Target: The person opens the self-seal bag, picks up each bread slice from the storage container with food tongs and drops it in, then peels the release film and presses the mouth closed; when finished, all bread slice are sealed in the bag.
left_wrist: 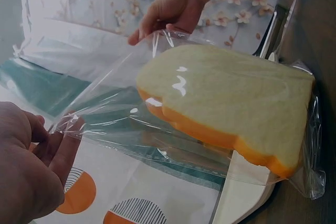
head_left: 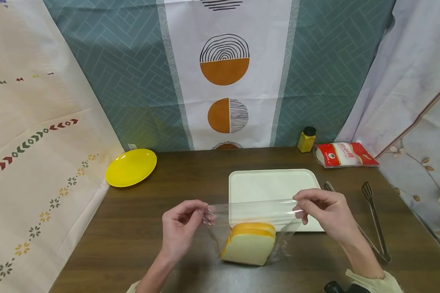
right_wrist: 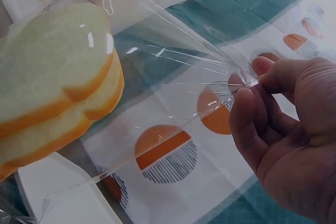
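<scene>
Stretched between both hands is a clear plastic bag (head_left: 256,209) with bread slices (head_left: 247,246) inside its lower part. My left hand (head_left: 181,226) pinches one upper corner of the bag between thumb and fingers. The opposite corner is pinched by my right hand (head_left: 326,211). In the left wrist view the bread (left_wrist: 226,98) shows a pale face and an orange-brown crust through the film. Two slices (right_wrist: 63,72) stand face to face in the right wrist view. The bag hangs in front of a white tray (head_left: 275,183), covering part of its near edge.
A yellow plate (head_left: 131,167) lies at the back left of the brown table (head_left: 132,232). A yellow jar with a black lid (head_left: 306,139) stands at the back right, beside a red and white packet (head_left: 346,154). Metal tongs (head_left: 377,224) lie right of the tray, partly behind my right arm.
</scene>
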`<state>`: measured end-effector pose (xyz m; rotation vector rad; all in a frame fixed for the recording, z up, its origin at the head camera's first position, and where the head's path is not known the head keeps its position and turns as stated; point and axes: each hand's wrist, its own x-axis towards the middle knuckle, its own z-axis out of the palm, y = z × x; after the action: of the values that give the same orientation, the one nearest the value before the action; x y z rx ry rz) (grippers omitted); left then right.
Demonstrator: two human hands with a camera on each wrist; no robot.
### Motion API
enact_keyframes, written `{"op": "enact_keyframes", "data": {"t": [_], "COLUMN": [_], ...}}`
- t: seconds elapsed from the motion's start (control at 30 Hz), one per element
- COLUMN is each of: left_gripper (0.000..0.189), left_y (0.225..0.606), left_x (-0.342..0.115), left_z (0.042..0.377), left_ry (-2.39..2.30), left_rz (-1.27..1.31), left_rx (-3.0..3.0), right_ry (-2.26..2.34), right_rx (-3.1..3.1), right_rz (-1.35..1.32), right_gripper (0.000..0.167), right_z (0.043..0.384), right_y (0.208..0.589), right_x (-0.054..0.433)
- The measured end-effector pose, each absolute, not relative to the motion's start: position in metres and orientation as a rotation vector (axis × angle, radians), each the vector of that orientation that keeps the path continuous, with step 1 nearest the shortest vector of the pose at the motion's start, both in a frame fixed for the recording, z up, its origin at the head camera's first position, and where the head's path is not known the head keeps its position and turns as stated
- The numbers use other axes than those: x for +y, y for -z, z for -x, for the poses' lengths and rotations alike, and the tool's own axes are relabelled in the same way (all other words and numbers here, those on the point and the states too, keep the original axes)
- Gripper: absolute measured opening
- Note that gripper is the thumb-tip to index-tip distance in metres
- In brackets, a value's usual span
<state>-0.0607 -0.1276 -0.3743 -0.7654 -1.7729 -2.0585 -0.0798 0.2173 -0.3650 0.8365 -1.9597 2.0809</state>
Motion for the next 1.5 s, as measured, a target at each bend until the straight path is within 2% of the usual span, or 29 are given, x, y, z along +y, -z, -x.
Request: {"op": "enact_keyframes", "data": {"t": [0.3,0.53,0.67,1.03,1.13,1.37,1.5], "left_gripper": [0.016,0.01,0.011,0.024,0.024,0.03,0.029], "left_y": [0.3778,0.3804,0.3809,0.3822,0.3822,0.3812,0.3805], "left_x": [-0.1278,-0.1303,-0.132,-0.1313,-0.1309,-0.1303,-0.1303], "left_z": [0.0669,0.068,0.0679,0.0709,0.0708,0.0702,0.07], "left_ry": [2.044,2.037,1.983,1.821,1.835,1.887,1.892], "left_rz": [0.91,0.907,0.872,0.88,0.897,1.013,1.047], "left_rx": [-1.693,-1.74,-1.793,-1.81,-1.791,-1.708,-1.675], "right_ry": [-1.996,-2.002,-1.938,-1.76,-1.743,-1.732,-1.728], "right_rx": [-2.027,-1.801,-1.763,-1.75,-1.768,-1.801,-1.795], "right_rz": [-0.894,-1.194,-1.258,-1.321,-1.309,-1.266,-1.271], "right_gripper": [0.03,0.043,0.046,0.027,0.029,0.048,0.051], "right_z": [0.0778,0.0835,0.0861,0.0856,0.0857,0.0876,0.0876], "right_y": [0.3617,0.3677,0.3689,0.3626,0.363,0.3652,0.3655], "right_x": [0.2189,0.2187,0.2186,0.2159,0.2163,0.2173,0.2175]}}
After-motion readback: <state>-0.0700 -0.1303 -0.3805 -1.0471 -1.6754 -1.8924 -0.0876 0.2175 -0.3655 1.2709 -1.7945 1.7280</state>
